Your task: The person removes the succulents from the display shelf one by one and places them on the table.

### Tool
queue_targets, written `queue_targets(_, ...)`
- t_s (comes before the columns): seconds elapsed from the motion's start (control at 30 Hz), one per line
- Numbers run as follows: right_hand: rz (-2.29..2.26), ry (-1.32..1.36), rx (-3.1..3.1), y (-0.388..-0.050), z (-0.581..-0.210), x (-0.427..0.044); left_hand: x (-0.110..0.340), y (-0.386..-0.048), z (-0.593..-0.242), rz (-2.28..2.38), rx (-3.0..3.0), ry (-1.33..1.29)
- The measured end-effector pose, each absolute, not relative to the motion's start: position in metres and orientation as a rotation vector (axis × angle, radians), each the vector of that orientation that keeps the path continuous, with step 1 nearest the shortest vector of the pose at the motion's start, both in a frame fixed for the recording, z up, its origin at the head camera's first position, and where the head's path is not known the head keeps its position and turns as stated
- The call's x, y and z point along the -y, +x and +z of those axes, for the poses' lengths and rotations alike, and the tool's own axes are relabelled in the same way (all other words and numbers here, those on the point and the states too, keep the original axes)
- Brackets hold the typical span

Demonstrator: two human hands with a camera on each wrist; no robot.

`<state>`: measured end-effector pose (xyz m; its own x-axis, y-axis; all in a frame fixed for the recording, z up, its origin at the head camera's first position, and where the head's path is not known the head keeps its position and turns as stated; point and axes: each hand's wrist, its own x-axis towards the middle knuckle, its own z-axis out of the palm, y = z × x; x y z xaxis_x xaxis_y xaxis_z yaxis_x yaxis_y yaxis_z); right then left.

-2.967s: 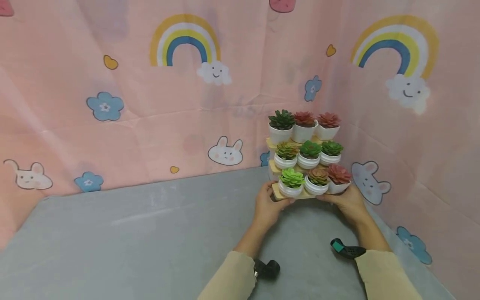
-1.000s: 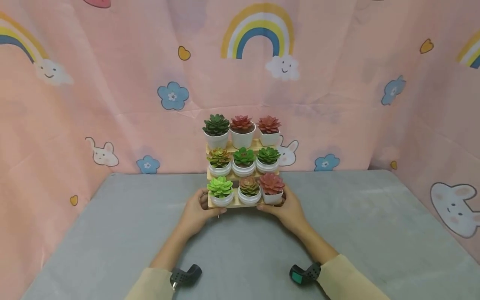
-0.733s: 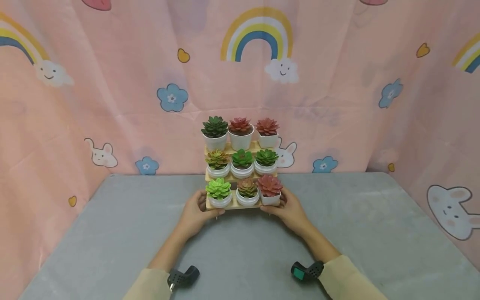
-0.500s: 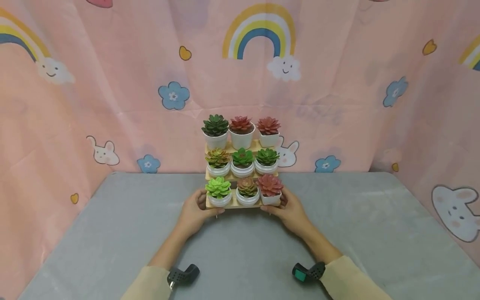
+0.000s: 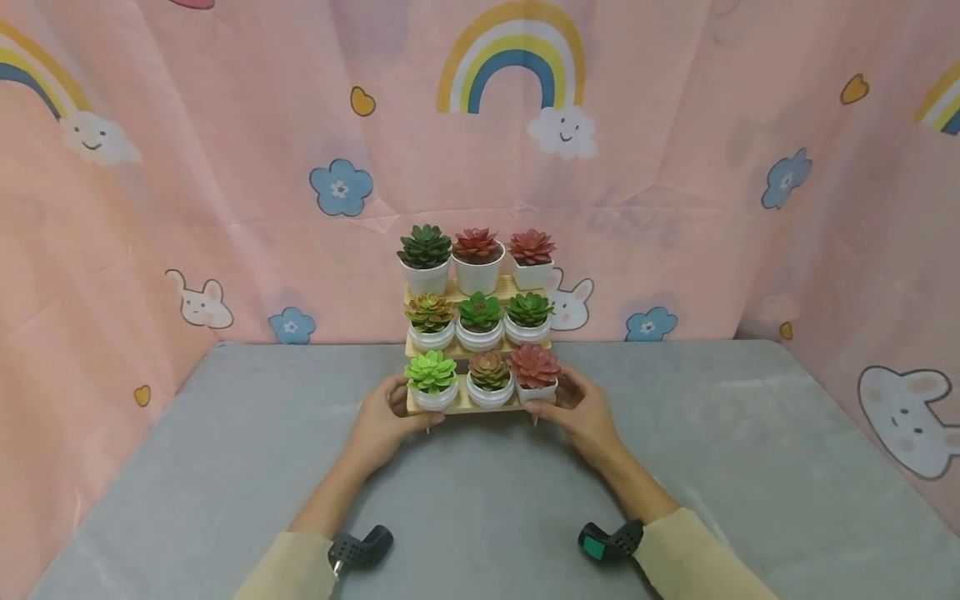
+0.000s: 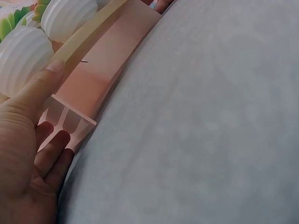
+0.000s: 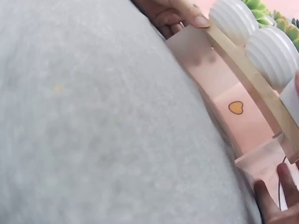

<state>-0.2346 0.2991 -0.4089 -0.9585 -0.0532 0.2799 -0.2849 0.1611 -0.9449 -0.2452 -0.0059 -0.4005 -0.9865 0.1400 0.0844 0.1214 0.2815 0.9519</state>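
Observation:
In the head view, a three-tier plant stand (image 5: pixel 465 408) with pale wooden shelves stands on the grey table, in front of the backdrop. Potted succulents fill its tiers, among them a bright green one (image 5: pixel 431 372), a red one (image 5: pixel 534 367) and a dark green one (image 5: pixel 425 247). My left hand (image 5: pixel 378 425) grips the lower left corner, thumb along the front shelf edge. In the left wrist view its fingers (image 6: pixel 52 151) curl at a clear side support (image 6: pixel 70 115). At the lower right corner my right hand (image 5: pixel 588 417) holds on, thumb at the front edge, fingers (image 7: pixel 266 198) against the other clear support (image 7: pixel 259 161).
The grey table (image 5: pixel 480 508) spreads to both sides and in front of the stand. A pink cloth backdrop (image 5: pixel 247 167) with rainbows, clouds and rabbits hangs right behind it and along both sides. Dark wrist devices (image 5: pixel 363 547) sit at both cuffs.
Over three seconds the plant stand has moved left from the right corner to the middle, both hands on it, as the head view turned. Lately it stays put; the right hand has loosened slightly.

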Motion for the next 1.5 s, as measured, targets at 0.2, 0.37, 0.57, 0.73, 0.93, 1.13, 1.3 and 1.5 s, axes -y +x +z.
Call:
queue_targets(0.2,1.762,0.312,2.241,-0.235,-0.409,-0.295,0.004,-0.247,-0.407,1.888,-2.477,0.283)
queue_targets(0.37,1.787,0.390,2.166,-0.234,-0.409,-0.287,0.001,-0.248,-0.405,1.895,-2.501,0.359)
queue_targets(0.57,1.841,0.506,2.213,-0.236,-0.412,-0.288,0.004,-0.246,-0.403,1.910,-2.545,0.422)
queue_targets(0.73,2.039,0.464,2.288,-0.241,-0.409,-0.308,0.003,-0.245,-0.402,1.918,-2.569,0.436)
queue_targets(0.93,2.181,0.373,2.316,-0.238,-0.406,-0.318,0.001,-0.236,-0.395,2.119,-2.615,0.388)
queue_targets(1.13,2.236,0.314,2.278,-0.239,-0.408,-0.317,0.002,-0.232,-0.392,2.118,-2.690,0.452)
queue_targets(1.3,2.193,0.329,2.282,-0.240,-0.407,-0.318,0.000,-0.233,-0.393,2.066,-2.754,0.516)
queue_targets(1.5,2.188,0.332,2.292,-0.242,-0.409,-0.314,-0.001,-0.231,-0.390,1.895,-2.966,0.636)
